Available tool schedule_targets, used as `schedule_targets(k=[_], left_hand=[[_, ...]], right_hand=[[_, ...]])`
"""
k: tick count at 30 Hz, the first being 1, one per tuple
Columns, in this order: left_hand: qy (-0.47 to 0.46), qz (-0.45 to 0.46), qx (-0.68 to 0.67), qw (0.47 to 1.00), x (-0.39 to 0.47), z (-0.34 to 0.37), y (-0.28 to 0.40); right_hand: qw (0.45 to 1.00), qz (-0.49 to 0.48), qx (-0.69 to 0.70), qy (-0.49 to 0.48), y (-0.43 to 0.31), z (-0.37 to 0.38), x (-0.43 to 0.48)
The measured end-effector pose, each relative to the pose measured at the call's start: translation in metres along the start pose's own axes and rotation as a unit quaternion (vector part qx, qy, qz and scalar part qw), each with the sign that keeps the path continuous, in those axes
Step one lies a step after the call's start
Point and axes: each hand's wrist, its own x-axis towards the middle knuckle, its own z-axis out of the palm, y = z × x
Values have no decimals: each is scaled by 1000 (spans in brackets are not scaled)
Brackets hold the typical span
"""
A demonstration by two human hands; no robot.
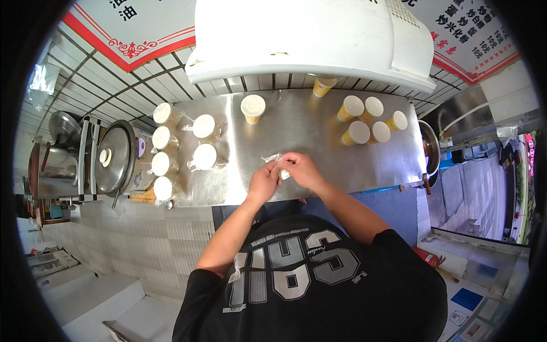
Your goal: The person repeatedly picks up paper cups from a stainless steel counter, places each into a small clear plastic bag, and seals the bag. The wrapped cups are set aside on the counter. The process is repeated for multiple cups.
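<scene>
My left hand [264, 181] and my right hand [301, 169] meet near the front edge of the stainless steel table [282, 128]. Between them the fingers pinch a clear plastic bag [284, 173] around a white lid; the cup under it is mostly hidden by my hands. Beyond them stands a yellow paper cup with a white lid [253, 107]. To the left, several lidded cups in clear plastic bags [204, 156] stand in two columns. At the right is a group of unbagged yellow lidded cups [356, 133]. One more yellow cup [323, 86] stands at the back under the hood.
A white range hood [299, 38] overhangs the table's back edge. Left of the table stands a large lidded metal pot [113, 158], with a wooden board [143, 196] near it. A metal pan [429, 147] sits against the right end. A fire extinguisher [427, 257] is at the lower right.
</scene>
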Motion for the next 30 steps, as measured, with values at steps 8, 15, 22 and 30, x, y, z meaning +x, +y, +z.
schedule_targets(k=[8,15,22,30], left_hand=[[-114,-121,-133,977,7,-13,19],[-104,-144,-144,974,11,-13,17],[-35,89,418,904,-2,-3,27],[-36,83,374,923,-5,-5,37]], right_hand=[[997,72,-1,28,7,-21,4],[994,86,47,46,22,-28,5],[994,31,61,81,14,-19,-20],[994,-95,-52,23,-14,-12,-10]])
